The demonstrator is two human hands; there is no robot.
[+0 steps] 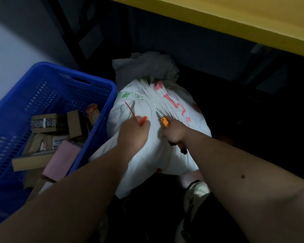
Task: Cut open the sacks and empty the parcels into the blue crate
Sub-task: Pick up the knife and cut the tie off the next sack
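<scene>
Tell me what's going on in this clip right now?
A person is opening a white sack that stands on the floor beside the blue crate. The right hand holds an orange cutter with its blade at the gathered neck of the sack. The left hand pinches a thin red tie pulled up from that neck. The crate already holds several parcels; this sack still looks full and has not been emptied.

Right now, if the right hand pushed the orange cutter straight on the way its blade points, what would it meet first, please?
Most likely the gathered neck of the white sack, just ahead of the orange cutter that the right hand grips; depth is uncertain.
</scene>
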